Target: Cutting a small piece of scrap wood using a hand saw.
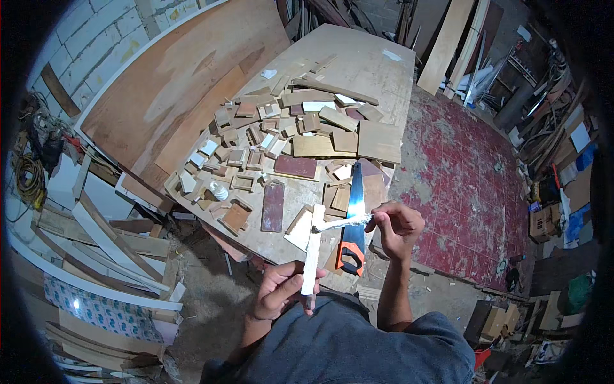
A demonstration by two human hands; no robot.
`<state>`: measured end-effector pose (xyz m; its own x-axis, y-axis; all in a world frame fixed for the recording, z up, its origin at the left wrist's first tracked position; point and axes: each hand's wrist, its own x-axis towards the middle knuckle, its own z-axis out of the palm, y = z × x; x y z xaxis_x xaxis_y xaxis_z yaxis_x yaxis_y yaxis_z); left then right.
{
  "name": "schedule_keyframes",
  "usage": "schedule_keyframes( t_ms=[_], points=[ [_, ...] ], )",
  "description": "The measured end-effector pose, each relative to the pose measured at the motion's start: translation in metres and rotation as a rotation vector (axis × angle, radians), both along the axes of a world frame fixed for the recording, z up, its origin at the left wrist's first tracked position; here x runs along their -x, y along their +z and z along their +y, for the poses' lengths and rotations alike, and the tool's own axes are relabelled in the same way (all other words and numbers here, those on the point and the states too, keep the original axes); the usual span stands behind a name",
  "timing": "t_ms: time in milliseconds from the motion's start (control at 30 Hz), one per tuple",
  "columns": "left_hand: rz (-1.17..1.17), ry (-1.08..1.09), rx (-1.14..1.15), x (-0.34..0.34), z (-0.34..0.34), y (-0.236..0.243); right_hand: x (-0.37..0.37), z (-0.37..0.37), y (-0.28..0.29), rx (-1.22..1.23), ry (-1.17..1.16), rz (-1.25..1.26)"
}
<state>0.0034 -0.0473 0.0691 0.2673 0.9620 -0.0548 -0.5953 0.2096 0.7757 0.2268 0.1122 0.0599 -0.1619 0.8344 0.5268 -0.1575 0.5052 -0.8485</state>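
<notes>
My left hand [275, 291] is closed on an upright strip of wood [310, 269], coated white on the side facing up. My right hand [396, 230] pinches a thin stick [332, 224] smeared with white paste; its dark tip rests at the strip. Beneath the stick lies a hand saw [350, 249] with an orange and black handle. A small white pot-like object [217, 190] sits among many wooden offcuts [297, 166] on the worktable [348, 48].
A large plywood panel [160, 89] leans against the block wall at left. Scrap boards [109, 237] are piled below it. Long planks [448, 45] stand behind the table, beside a red floor [460, 192]. More timber and clutter [569, 160] line the right side.
</notes>
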Motion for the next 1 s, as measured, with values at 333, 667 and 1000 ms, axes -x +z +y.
schedule_keyframes(
  t_ms=[333, 667, 1000],
  points=[
    [0.002, 0.0, 0.021, -0.001, 0.001, 0.001, -0.001, 0.0, 0.006, -0.084, -0.124, 0.043],
    [-0.048, 0.019, 0.029, -0.005, 0.002, 0.0, -0.005, -0.003, -0.005, -0.13, -0.248, 0.062],
    [-0.048, 0.02, 0.034, -0.007, 0.002, 0.0, -0.009, -0.007, -0.006, -0.343, -0.175, -0.14]
  ],
)
